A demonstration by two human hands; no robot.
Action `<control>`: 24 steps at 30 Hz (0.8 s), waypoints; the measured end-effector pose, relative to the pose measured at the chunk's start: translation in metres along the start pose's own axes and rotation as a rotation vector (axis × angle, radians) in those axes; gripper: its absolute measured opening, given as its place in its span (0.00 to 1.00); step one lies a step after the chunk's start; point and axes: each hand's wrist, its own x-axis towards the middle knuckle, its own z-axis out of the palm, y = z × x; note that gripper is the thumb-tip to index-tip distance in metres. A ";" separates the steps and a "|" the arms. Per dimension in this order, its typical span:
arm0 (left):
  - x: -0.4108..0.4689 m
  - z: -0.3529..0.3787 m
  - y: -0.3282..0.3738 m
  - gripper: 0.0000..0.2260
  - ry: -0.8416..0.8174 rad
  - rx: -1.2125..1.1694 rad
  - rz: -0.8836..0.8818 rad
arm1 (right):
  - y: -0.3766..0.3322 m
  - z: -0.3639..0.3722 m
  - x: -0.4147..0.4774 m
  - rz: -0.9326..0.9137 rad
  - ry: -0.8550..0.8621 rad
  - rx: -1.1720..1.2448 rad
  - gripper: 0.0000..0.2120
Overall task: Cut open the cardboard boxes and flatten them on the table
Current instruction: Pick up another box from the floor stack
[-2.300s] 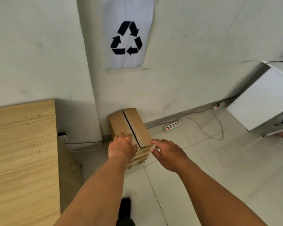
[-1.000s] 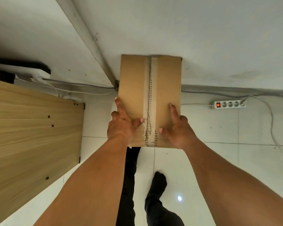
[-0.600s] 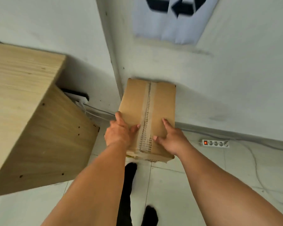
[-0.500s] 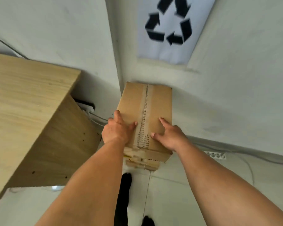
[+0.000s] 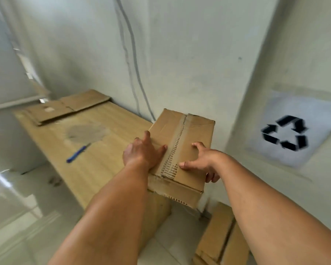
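A sealed brown cardboard box (image 5: 191,131) with a torn tape strip along its top is held in the air at the right end of the wooden table (image 5: 96,159). My left hand (image 5: 141,152) grips its left side, thumb on top. My right hand (image 5: 201,159) holds the right side, thumb on top and fingers curled under the edge. A blue utility knife (image 5: 78,152) lies on the table to the left. Flattened cardboard (image 5: 65,108) lies at the table's far end.
More cardboard boxes (image 5: 222,238) stay stacked on the floor at the lower right, below the held box. A paper sheet with a recycling sign (image 5: 287,132) hangs on the wall to the right. White tiled floor lies to the left of the table.
Both hands lifted the top box off the floor stack and carried it up to table height. The view turned left, bringing the table top, knife and flattened cardboard into sight.
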 end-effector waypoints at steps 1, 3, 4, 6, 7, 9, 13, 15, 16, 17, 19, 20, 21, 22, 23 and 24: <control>0.006 -0.016 -0.027 0.31 0.023 0.006 -0.029 | -0.030 0.011 0.004 -0.033 -0.011 -0.013 0.51; 0.016 -0.048 -0.080 0.31 0.066 0.015 -0.076 | -0.088 0.035 0.009 -0.096 -0.023 -0.033 0.51; 0.021 -0.063 -0.108 0.30 0.085 0.016 -0.094 | -0.117 0.048 0.012 -0.127 -0.035 -0.043 0.52; 0.034 -0.094 -0.164 0.31 0.120 0.021 -0.122 | -0.176 0.075 0.018 -0.170 -0.067 -0.035 0.52; 0.041 -0.106 -0.188 0.31 0.130 0.029 -0.136 | -0.200 0.087 0.022 -0.181 -0.081 -0.027 0.53; 0.057 -0.134 -0.243 0.32 0.136 0.061 -0.162 | -0.256 0.112 0.032 -0.211 -0.113 -0.019 0.53; 0.085 -0.179 -0.330 0.38 -0.014 0.116 -0.161 | -0.341 0.150 0.051 -0.254 -0.121 -0.057 0.55; 0.098 -0.192 -0.363 0.41 -0.094 0.093 -0.142 | -0.373 0.162 0.061 -0.257 -0.123 -0.089 0.56; 0.105 -0.196 -0.377 0.42 -0.118 0.077 -0.139 | -0.387 0.167 0.067 -0.257 -0.126 -0.104 0.56; 0.111 -0.197 -0.389 0.43 -0.136 0.057 -0.143 | -0.398 0.170 0.073 -0.258 -0.129 -0.122 0.56; 0.126 -0.195 -0.413 0.44 -0.164 0.001 -0.157 | -0.421 0.177 0.090 -0.256 -0.135 -0.163 0.57; 0.135 -0.193 -0.422 0.44 -0.175 -0.020 -0.160 | -0.431 0.180 0.100 -0.255 -0.138 -0.183 0.58; 0.144 -0.190 -0.430 0.44 -0.184 -0.033 -0.162 | -0.440 0.183 0.111 -0.252 -0.143 -0.198 0.58; 0.153 -0.188 -0.437 0.44 -0.189 -0.039 -0.163 | -0.447 0.185 0.122 -0.249 -0.150 -0.209 0.58; 0.166 -0.187 -0.444 0.44 -0.189 -0.038 -0.161 | -0.457 0.188 0.135 -0.248 -0.156 -0.212 0.58; 0.179 -0.185 -0.451 0.44 -0.188 -0.033 -0.159 | -0.465 0.190 0.149 -0.246 -0.160 -0.210 0.58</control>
